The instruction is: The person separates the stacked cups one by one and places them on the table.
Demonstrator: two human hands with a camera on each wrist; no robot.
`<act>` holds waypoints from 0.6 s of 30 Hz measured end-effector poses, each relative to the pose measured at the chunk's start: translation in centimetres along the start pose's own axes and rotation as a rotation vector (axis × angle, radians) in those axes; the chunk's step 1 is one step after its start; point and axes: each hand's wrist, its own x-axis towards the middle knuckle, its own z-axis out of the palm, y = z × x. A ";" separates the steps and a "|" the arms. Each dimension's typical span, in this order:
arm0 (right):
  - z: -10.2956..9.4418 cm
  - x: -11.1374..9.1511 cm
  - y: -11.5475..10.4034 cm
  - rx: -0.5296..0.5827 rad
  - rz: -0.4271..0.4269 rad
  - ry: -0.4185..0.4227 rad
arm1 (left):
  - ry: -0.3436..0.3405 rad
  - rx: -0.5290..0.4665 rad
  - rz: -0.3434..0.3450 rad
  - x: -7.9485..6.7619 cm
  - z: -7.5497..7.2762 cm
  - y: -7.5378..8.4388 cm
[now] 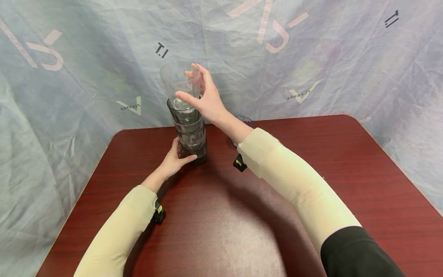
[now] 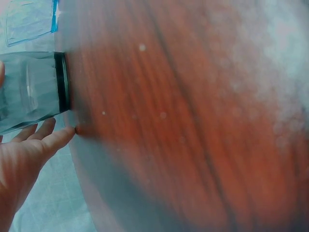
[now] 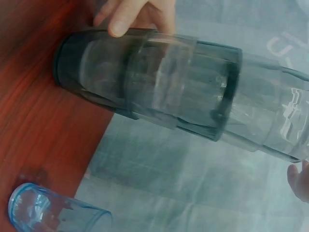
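Note:
A tall stack of nested drinking tumblers, grey and clear by turns, stands at the back of the table. My left hand holds the lowest grey tumbler, thumb on the near side and fingers round the left. At the top, my right hand grips a clear tumbler from the right, thumb in front and fingers behind. Its lower part sits inside the rim of a grey tumbler. In the left wrist view, the base of the grey tumbler is at the table, the left fingers beside it.
A blue-tinted clear tumbler stands to the right of the stack, partly hidden by the right forearm in the head view. The dark red table ends just behind the stack, where a printed grey cloth hangs.

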 end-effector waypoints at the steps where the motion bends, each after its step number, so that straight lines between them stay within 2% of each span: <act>1: 0.0 0.1 -0.1 0.006 -0.001 0.002 | 0.000 0.001 0.004 0.0 0.0 0.0; 9: -0.4 0.0 -1.3 0.031 -0.030 0.049 | -0.013 0.002 -0.017 0.0 0.0 0.3; 15: -1.1 -0.6 -2.4 0.060 -0.071 0.063 | -0.029 0.005 -0.029 -1.2 0.1 3.3; 18: -1.8 -1.0 -2.8 0.085 -0.092 0.050 | -0.021 0.004 -0.017 -0.9 0.1 2.4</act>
